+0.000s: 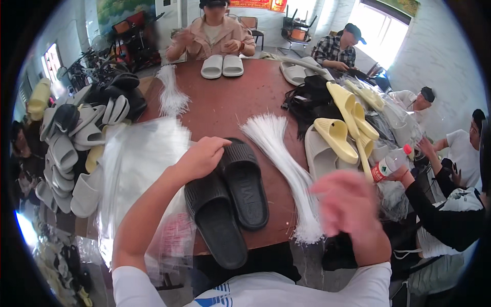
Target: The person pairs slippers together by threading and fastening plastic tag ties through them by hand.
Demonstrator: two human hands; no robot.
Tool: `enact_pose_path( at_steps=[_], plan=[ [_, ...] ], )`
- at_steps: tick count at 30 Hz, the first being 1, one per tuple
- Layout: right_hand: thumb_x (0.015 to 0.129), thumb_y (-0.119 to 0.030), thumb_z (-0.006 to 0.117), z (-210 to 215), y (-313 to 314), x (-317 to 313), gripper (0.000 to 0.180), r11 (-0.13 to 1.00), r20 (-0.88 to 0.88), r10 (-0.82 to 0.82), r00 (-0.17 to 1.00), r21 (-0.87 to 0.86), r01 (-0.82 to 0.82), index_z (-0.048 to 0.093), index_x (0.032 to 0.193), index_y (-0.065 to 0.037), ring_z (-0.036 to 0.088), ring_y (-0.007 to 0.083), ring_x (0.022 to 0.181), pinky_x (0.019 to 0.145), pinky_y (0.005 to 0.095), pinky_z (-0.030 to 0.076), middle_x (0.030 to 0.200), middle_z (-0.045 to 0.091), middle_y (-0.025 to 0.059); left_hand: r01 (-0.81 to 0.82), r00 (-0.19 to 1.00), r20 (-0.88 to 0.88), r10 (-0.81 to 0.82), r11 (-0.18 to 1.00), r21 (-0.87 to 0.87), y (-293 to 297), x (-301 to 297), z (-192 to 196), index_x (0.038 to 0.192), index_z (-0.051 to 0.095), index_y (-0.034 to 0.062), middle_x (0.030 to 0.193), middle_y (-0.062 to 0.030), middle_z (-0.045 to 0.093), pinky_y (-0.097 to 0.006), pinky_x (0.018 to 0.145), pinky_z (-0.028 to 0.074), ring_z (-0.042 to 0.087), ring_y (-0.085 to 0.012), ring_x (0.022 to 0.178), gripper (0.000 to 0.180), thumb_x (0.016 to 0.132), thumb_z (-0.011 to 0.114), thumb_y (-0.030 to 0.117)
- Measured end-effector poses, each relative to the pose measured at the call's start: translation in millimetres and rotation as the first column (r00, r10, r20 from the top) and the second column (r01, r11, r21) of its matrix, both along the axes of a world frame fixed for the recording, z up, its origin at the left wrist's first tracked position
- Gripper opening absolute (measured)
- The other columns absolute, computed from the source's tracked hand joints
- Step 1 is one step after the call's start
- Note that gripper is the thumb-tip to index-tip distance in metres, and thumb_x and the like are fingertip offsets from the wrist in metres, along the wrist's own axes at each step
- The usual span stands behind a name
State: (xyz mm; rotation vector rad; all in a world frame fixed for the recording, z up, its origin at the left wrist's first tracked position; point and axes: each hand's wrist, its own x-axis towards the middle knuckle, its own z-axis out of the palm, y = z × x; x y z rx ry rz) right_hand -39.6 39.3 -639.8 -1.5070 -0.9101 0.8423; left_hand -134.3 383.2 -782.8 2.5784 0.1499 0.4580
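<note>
A pair of black slide sandals, the left one [215, 217] and the right one [249, 194], lies side by side near the table's front edge. The left one's heel reaches past that edge. Over their toe ends, my left hand [202, 157] has its fingers closed, fingertips at the right sandal's toe; exactly how they grip is hidden. My right hand [348, 204] is raised and smeared by motion, close to a bundle of white plastic ties [284, 163]. What it holds, if anything, does not show.
Clear plastic bags [143, 158] lie left of the sandals, beside piled grey slides [64, 151]. Yellow slides [335, 134] are heaped on the right. Across the red-brown table [230, 100] stand light grey slides [222, 66]. A person's hand at right holds a bottle [391, 165].
</note>
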Motion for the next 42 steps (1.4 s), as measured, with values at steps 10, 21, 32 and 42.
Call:
enact_pose_path(
  at_steps=[10,21,32,42],
  plan=[
    [0.099,-0.017,0.055,-141,112,3,0.015,0.897,-0.452,-0.178,0.874,-0.439,-0.044,0.059,0.097,-0.003,0.049,0.012,0.045,0.038,0.0315,0.042,0.063,0.048,-0.0001,0.099,0.952,-0.238,-0.193,0.928,-0.358,-3,22,0,0.123,0.063,0.0012,0.113,-0.0152,0.067,-0.036,0.098,0.047,0.06,-0.0286,0.111,0.031,0.096,0.05,0.01],
    [0.087,-0.003,0.048,-157,133,16,0.006,0.939,-0.426,-0.217,0.878,-0.337,0.069,0.05,0.084,-0.008,0.044,0.0142,0.043,0.035,0.0306,0.036,0.064,0.045,0.0024,0.45,0.888,-0.064,-0.456,0.889,-0.087,23,43,-4,0.109,0.071,0.0045,0.101,-0.0129,0.063,-0.037,0.088,0.05,0.063,-0.0299,0.098,0.022,0.088,0.065,0.006],
    [0.094,-0.013,0.054,-147,120,36,0.011,0.913,-0.404,-0.17,0.899,-0.408,-0.011,0.05,0.084,-0.009,0.043,0.0114,0.045,0.039,0.0276,0.035,0.069,0.048,0.0008,0.147,0.983,-0.114,-0.14,0.988,0.048,33,31,13,0.093,0.075,0.0072,0.094,-0.0114,0.062,-0.037,0.079,0.051,0.063,-0.0292,0.091,0.011,0.087,0.069,0.015],
    [0.099,-0.017,0.056,-109,102,6,0.024,0.937,-0.254,-0.145,0.956,-0.344,0.051,0.058,0.122,-0.009,0.036,0.0031,0.05,0.041,0.0214,0.025,0.072,0.046,-0.0044,-0.266,0.951,-0.106,0.292,0.941,0.208,76,-80,16,0.087,0.073,0.0055,0.086,-0.0144,0.065,-0.043,0.077,0.049,0.063,-0.0338,0.088,0.025,0.09,0.06,0.026]
  ],
)
